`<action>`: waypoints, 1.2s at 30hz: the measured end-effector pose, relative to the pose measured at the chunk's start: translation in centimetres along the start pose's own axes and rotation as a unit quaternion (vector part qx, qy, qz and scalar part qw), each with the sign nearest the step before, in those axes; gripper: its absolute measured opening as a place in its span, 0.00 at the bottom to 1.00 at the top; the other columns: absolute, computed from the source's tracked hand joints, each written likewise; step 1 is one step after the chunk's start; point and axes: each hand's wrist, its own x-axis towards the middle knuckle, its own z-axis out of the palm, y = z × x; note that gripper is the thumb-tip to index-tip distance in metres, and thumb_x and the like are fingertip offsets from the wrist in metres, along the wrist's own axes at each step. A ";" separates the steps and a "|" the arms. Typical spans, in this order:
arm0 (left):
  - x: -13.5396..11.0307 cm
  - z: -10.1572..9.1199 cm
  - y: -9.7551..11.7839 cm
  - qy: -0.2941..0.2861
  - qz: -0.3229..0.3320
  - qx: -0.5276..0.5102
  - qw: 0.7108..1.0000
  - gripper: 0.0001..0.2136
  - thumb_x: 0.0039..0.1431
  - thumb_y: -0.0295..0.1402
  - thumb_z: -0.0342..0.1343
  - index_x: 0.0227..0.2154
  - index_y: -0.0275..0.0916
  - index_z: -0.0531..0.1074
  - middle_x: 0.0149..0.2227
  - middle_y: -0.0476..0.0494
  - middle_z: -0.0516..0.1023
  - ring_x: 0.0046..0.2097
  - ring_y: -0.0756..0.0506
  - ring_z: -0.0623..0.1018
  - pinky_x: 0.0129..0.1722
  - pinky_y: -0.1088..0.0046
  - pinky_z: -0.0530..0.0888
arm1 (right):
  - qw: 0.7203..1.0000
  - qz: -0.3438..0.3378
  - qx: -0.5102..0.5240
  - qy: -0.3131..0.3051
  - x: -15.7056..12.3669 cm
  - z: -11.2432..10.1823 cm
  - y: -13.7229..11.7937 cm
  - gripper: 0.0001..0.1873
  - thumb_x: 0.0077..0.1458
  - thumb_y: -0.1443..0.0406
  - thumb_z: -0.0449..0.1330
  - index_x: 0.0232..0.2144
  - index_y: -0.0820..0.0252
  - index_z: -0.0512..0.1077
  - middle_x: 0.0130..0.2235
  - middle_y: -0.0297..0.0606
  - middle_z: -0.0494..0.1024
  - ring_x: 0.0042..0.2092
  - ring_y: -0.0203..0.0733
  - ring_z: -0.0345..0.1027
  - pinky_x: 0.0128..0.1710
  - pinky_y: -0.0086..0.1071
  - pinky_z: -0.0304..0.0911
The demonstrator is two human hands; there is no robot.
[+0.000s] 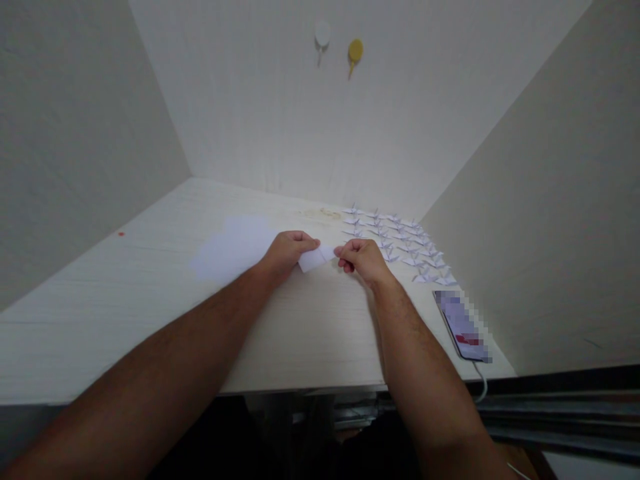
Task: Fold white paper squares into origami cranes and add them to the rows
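Both of my hands meet over the middle of a pale wooden desk (125, 300). My left hand (287, 252) is closed, pinching the left end of a small folded piece of white paper (315, 257). The fingers of my right hand (363, 259) are curled and pinch the same paper at its right end. A stack of white paper sheets (233, 250) lies flat on the desk just left of my left hand.
Several small folded white paper cranes (400, 243) stand in rows at the back right of the desk. A phone (463, 325) with a white cable lies near the front right corner. Two round hooks, white (323, 33) and yellow (355, 51), hang on the back wall.
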 end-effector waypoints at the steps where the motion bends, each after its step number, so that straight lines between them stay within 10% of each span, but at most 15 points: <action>1: 0.0 0.0 0.0 -0.003 -0.001 -0.010 1.000 0.12 0.37 0.38 0.67 0.21 0.37 0.71 0.19 0.51 0.70 0.22 0.52 0.67 0.22 0.74 0.60 | 1.000 0.000 0.006 0.000 0.0 0.0 -0.1 0.16 0.40 0.57 0.69 0.19 0.61 0.70 0.19 0.34 0.75 0.18 0.30 0.61 0.17 0.24 0.54; 19: -0.6 -0.6 0.5 -0.189 0.041 -0.151 0.969 0.11 0.47 0.33 0.65 0.34 0.34 0.81 0.36 0.37 0.82 0.36 0.44 0.80 0.37 0.68 0.73 | 0.978 0.068 0.156 -0.119 -0.5 0.2 -0.3 0.19 0.40 0.55 0.70 0.24 0.60 0.68 0.18 0.26 0.68 0.17 0.27 0.56 0.17 0.24 0.49; 25: -0.6 -0.4 0.5 -0.155 0.069 -0.115 0.979 0.08 0.43 0.32 0.67 0.27 0.36 0.76 0.28 0.45 0.79 0.30 0.48 0.77 0.33 0.71 0.72 | 0.982 0.058 0.075 -0.161 -0.5 0.5 -0.1 0.18 0.44 0.53 0.67 0.26 0.61 0.71 0.21 0.31 0.73 0.20 0.29 0.61 0.19 0.24 0.54; 36: -0.6 0.0 0.7 -0.026 0.102 0.127 0.986 0.05 0.45 0.33 0.61 0.24 0.36 0.73 0.19 0.50 0.72 0.21 0.52 0.69 0.23 0.76 0.64 | 0.997 -0.068 -0.019 0.014 0.0 0.4 -0.4 0.18 0.49 0.51 0.64 0.30 0.61 0.76 0.26 0.35 0.77 0.25 0.34 0.69 0.23 0.26 0.61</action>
